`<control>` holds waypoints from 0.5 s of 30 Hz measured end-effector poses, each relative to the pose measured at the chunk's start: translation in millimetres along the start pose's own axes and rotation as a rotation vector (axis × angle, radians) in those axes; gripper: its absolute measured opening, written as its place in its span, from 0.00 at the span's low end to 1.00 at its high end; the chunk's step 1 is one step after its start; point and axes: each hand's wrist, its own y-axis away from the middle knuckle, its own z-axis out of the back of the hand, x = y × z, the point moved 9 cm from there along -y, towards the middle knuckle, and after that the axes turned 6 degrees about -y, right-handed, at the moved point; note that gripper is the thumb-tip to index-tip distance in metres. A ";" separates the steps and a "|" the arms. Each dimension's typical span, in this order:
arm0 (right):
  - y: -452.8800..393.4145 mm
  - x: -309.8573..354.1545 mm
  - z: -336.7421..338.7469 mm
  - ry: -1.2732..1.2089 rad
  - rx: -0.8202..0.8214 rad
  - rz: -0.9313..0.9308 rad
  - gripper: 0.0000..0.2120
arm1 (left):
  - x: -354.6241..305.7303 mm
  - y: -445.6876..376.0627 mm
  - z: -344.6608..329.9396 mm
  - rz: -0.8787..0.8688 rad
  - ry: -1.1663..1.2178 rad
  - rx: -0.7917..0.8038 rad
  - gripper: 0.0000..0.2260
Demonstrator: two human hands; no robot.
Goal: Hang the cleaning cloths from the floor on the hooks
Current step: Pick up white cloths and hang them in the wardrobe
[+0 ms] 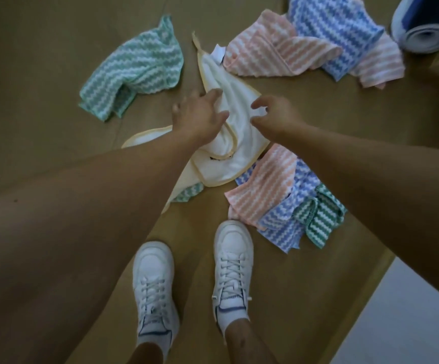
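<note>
**Both hands over white cloth on floor**

Brown floor fills most of the head view, with a pale strip of different flooring at lower right. Cloths lie scattered on it.

White cloth with yellow trim sits crumpled in the centre, a white tag at its far end. Left hand is over its left side, fingers spread and loose, fingertips on or just above the fabric; cannot tell if touching. Right hand is over its right part, fingers curled downward in a loose claw, grip not pressed together on anything visible.

Green striped cloth lies bunched to the far left, apart from the white one. Pink striped cloth lies at the far right, touching the white cloth's tag end, and overlaps a blue striped cloth and a second pink one. Near right: a heap of pink, blue and dark green striped cloths, tucked against the white cloth's near edge. A bit of green stripe peeks from under the white cloth.

No containers in view. Rolled blue mat sits at top right corner.

White sneakers stand just short of the heap. Bare floor is open at left and far left.
</note>
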 end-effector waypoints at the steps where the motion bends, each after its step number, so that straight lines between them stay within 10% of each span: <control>1: -5.6 0.0 1.4 0.014 -0.015 0.005 0.18 | -3.6 -3.8 -0.6 0.005 -0.014 -0.009 0.26; 15: 48.3 122.3 38.0 0.211 -0.010 0.574 0.31 | -30.8 55.9 76.7 -0.023 0.602 -0.221 0.08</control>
